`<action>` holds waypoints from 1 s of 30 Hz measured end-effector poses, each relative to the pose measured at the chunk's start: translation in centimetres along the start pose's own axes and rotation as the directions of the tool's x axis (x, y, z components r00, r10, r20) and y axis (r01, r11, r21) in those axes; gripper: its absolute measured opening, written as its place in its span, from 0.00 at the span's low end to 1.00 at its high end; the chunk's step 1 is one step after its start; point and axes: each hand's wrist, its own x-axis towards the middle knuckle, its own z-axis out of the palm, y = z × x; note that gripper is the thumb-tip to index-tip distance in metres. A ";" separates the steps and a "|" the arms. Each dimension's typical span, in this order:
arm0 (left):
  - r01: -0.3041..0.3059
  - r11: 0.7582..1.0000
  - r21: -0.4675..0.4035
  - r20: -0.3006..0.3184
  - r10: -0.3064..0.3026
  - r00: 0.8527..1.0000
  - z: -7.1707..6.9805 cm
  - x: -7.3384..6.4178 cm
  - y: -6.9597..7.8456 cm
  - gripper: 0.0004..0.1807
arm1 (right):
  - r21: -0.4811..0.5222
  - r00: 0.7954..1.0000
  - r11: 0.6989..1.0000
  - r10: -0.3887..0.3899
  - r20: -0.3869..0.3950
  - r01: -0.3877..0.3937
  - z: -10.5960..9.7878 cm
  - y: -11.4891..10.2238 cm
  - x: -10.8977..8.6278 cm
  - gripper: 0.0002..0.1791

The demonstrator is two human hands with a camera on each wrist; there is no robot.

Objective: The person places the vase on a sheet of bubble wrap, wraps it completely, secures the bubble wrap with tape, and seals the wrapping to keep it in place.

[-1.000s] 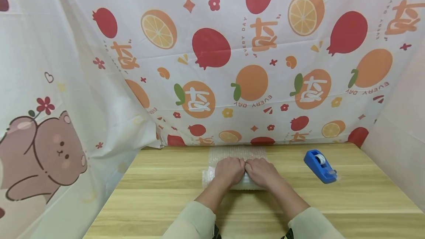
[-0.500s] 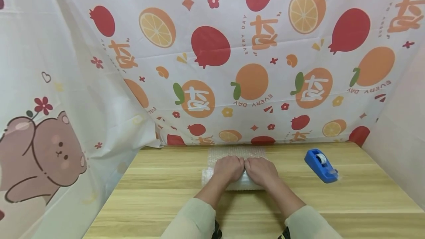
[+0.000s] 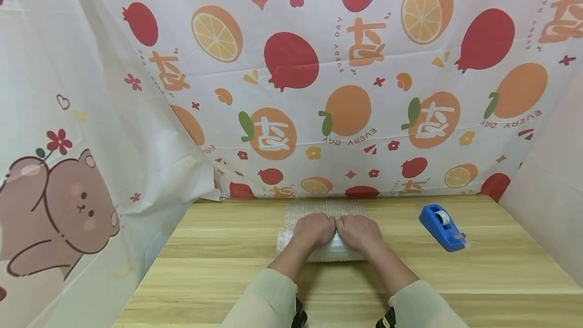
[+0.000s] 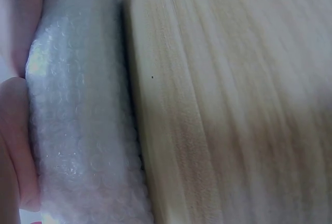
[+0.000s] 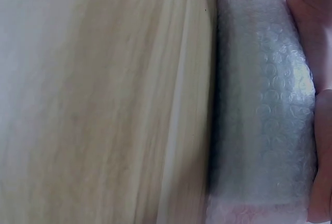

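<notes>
Clear bubble wrap, rolled into a thick bundle, lies crosswise on the wooden table. Its flat sheet stretches from the bundle toward the back curtain. My left hand and right hand grip the top of the bundle side by side, knuckles up and nearly touching at the middle. Most fingertips are hidden behind the bundle. In the left wrist view the bubbled surface fills the left side, with parts of the hands along its edge. The right wrist view shows the bundle likewise. Anything inside the wrap cannot be made out.
A blue tape dispenser with a roll of clear tape stands on the table to the right. A fruit-print curtain hangs along the table's back edge, and another with a bear print hangs at the left.
Both hands stay on the bubble wrap in almost the same place. The head view shifts very slightly.
</notes>
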 end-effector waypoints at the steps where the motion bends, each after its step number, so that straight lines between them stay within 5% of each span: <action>1: 0.000 1.000 -0.002 0.002 0.000 1.000 0.0 0.0 0.0 0.28 | -0.001 1.000 1.000 0.002 0.004 -0.002 0.0 0.0 0.0 0.22; 30: 0.019 0.993 -0.116 0.104 -0.007 0.995 -0.9 -1.0 -0.3 0.29 | 0.089 0.993 0.994 0.049 0.105 -0.059 -0.4 0.0 -0.3 0.25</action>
